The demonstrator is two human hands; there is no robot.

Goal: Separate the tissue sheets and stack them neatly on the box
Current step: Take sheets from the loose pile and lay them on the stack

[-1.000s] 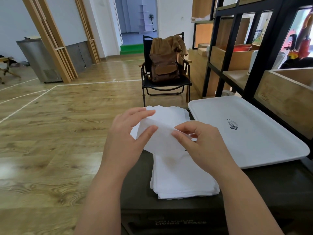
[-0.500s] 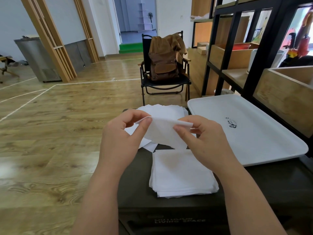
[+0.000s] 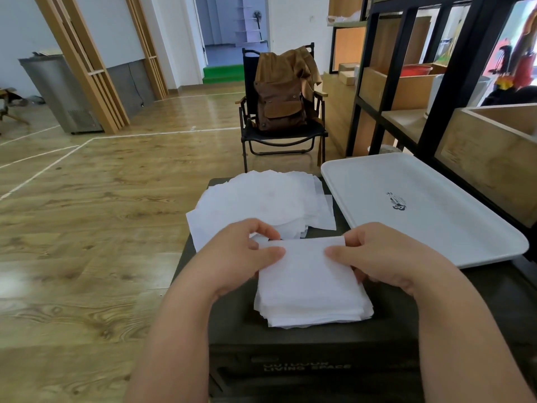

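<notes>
Both forearms are showing bare, no sleeves reaching into frame. Left hand (image 3: 238, 257) and right hand (image 3: 386, 254) are wearing nothing: fingers (image 3: 268, 253) ringless, nails showing short near the tips.

Glossy wood-plank floor (image 3: 87, 205) with white lines, a black folding chair (image 3: 280, 135) — perhaps canvas — beside dark shelving (image 3: 389, 82).

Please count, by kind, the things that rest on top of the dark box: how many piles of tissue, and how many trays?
Tissue piles: 2, the near pile under both hands and the far spread pile
White tray: 1
Total: 3
</notes>
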